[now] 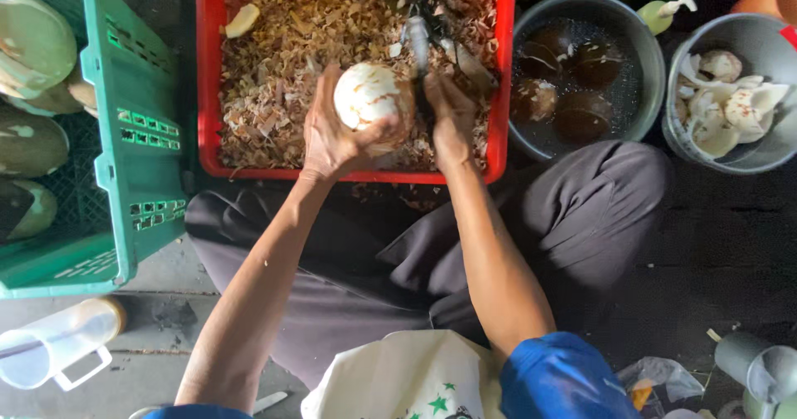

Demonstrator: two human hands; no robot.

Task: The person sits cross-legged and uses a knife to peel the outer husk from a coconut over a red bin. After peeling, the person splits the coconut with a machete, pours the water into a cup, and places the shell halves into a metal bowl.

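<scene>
A person's left hand cups a peeled white coconut over a red crate filled with brown husk shavings. The right hand is closed around the dark handle of a blade set against the coconut's side. To the right, a grey basin holds dark shelled coconuts in water; beyond it, a second basin holds white coconut pieces. A green crate of husked green coconuts sits at left, with a clear plastic jug below it.
</scene>
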